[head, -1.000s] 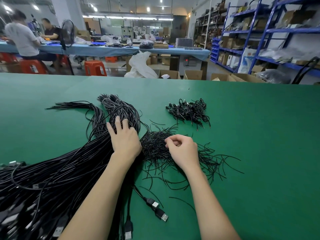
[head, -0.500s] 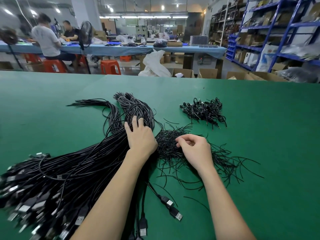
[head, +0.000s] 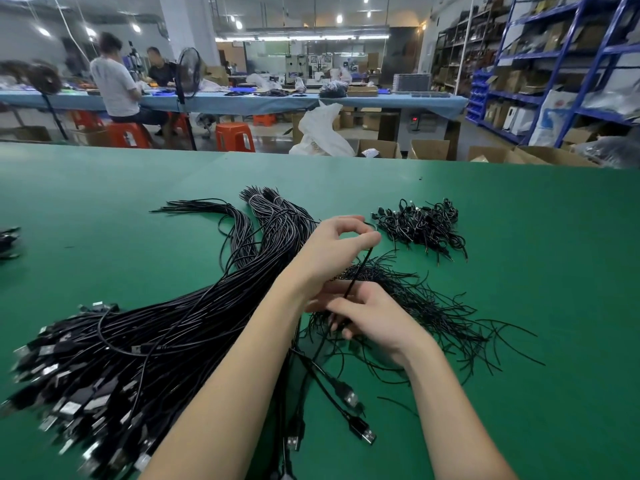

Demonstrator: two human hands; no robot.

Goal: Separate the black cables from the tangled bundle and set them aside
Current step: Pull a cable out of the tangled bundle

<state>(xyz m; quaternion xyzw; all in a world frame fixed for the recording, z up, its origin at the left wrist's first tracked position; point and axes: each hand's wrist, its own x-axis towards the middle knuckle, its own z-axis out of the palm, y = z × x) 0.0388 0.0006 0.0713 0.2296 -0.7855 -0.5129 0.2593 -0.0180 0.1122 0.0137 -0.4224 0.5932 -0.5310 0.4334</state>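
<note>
Two hands are raised over the green table (head: 519,271): one black cable (head: 358,271) is pinched in the left hand (head: 332,251) and gripped lower by the right hand (head: 374,317), above the loose tangle (head: 443,306). Open cloth is left toward the right edge; the long bundle (head: 156,341) lies left.

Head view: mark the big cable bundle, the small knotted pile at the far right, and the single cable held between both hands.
big cable bundle (head: 194,327), head view, middle of the strands.
small knotted pile (head: 420,225), head view, centre of the heap.
single cable (head: 360,271), head view, stretch between the hands.
</note>
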